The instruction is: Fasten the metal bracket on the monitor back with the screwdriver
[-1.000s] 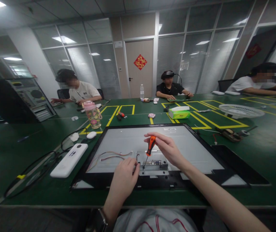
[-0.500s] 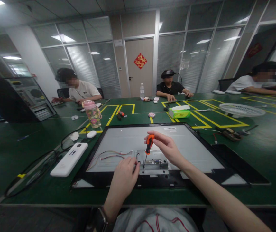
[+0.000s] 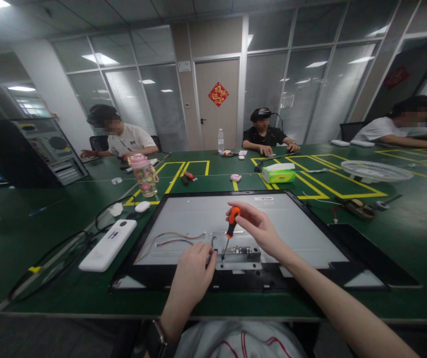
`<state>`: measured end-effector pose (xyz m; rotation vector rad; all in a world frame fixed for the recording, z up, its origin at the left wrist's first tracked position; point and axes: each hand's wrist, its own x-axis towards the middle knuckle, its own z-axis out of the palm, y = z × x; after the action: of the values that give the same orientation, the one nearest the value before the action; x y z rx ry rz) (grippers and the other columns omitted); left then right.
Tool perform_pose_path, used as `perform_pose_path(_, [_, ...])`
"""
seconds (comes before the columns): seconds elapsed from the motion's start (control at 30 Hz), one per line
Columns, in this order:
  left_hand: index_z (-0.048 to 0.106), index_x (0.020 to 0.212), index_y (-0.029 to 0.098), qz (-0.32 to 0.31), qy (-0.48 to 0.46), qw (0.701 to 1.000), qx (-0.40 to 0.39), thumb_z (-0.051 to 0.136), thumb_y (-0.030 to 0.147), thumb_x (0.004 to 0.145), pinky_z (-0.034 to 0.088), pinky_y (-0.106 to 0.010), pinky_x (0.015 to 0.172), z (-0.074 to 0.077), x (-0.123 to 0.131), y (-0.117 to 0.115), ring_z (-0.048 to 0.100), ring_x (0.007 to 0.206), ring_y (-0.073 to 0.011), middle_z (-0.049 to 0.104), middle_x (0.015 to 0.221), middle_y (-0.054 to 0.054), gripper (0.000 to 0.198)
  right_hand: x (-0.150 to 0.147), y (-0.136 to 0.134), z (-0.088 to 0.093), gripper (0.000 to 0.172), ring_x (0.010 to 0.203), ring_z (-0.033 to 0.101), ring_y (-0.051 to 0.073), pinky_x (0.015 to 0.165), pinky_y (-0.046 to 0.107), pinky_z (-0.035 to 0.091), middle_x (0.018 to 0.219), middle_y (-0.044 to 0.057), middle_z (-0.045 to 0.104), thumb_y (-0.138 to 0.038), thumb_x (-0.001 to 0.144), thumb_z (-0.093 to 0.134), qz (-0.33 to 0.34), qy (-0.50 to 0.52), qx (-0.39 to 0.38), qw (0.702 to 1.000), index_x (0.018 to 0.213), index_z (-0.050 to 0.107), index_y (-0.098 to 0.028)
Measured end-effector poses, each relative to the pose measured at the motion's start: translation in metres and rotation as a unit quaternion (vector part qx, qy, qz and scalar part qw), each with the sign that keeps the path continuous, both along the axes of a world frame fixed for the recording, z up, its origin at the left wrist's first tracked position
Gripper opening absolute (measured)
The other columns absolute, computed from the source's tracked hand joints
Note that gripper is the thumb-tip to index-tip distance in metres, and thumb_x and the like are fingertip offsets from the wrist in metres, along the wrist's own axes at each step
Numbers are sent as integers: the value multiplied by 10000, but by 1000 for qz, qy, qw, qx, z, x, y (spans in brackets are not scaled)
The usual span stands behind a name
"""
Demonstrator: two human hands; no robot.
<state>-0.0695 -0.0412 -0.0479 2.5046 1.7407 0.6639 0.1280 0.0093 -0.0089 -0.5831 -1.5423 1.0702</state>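
Observation:
An orange-and-black screwdriver leans in my right hand, the fingers closed around its handle from the right. Its thin shaft runs down to the left part of a metal bracket carrying a small circuit board. My left hand is at the bracket's left edge, thumb and index finger closed on that edge; the other fingertips are partly hidden. The bracket rests on the grey back of a flat display panel with a black frame. Thin coloured wires lie on the panel, left of the bracket.
Left of the panel lie a white power bank, black cables and a pink-lidded bottle. A black slab lies right. Beyond are a green tissue pack and a white round grille. Other people sit around the table.
The screwdriver handle and the right-hand fingers have shifted very slightly to the right. The whole view has shifted a little too; my left hand stays at the bracket.

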Motion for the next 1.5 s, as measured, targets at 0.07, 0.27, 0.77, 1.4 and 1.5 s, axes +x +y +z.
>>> perform_pose_path(0.07, [582,835,188,0,-1,1000,0,426,216,956,427,-316,724,-1,0,0,594,783,-202,637,845,-40,199,0,0,1,259,862,658,170,829,324,538,971,28,694,-305,815,715,-37,-9,8,999,1069,698,-256])
perform_pose_path(0.27, [584,832,188,1,-8,1000,-3,439,221,951,427,-323,726,-1,-1,-1,591,779,-205,636,832,-35,190,0,0,-1,333,1066,645,219,971,412,482,1086,64,714,-365,914,584,4,-7,8,1000,1228,647,-274])
perform_pose_path(0.77, [590,824,190,2,-6,1000,3,448,214,945,426,-324,718,-1,-1,0,594,775,-204,640,829,-29,189,-1,1,0,296,981,674,200,925,385,503,1028,33,728,-337,910,603,-20,7,14,1000,1195,667,-294])
perform_pose_path(1.4, [573,816,196,-1,-6,1000,8,449,222,947,428,-310,712,-2,-1,0,599,777,-201,637,823,-29,183,-2,3,-1,173,763,619,141,718,280,516,849,6,657,-334,754,771,14,64,-43,997,891,730,-235])
perform_pose_path(1.5, [574,820,195,0,-6,1000,6,446,222,947,428,-313,713,-2,-1,0,598,778,-203,634,817,-30,182,-1,4,-1,179,778,618,152,729,292,510,854,10,655,-386,768,755,11,77,-45,996,867,738,-238])
